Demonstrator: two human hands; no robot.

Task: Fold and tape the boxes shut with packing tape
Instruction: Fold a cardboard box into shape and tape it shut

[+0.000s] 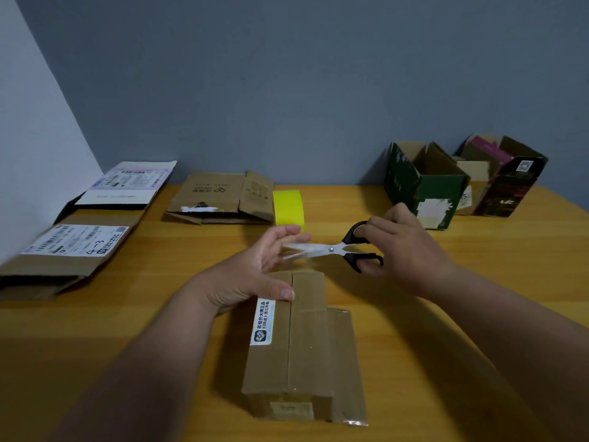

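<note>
Gripping the black handles of the scissors (331, 250) with my right hand (404, 250), thumb through the far loop and fingers curled round the near one, I hold the blades parted and pointing left, above the far end of the box (306, 342). My left hand (251, 275) lies partly curled on that far end, thumb pressed down on the top flap beside the centre seam, fingers raised and seemingly pinching something at the blade tips; I take it to be tape, though it is too blurred to tell. To cut well, I should keep that strip taut, set the blades square across it near the box edge, and keep my left fingertips out of the bite. After the snip I should rub the loose end flat down the far face. The box lies closed on the wooden table (478, 282) near me, brown tape already along its seam. The yellow tape roll (288, 207) stands just beyond my left hand, flattened boxes (220, 199) to the far left, open boxes (424, 183) to the far right.
</note>
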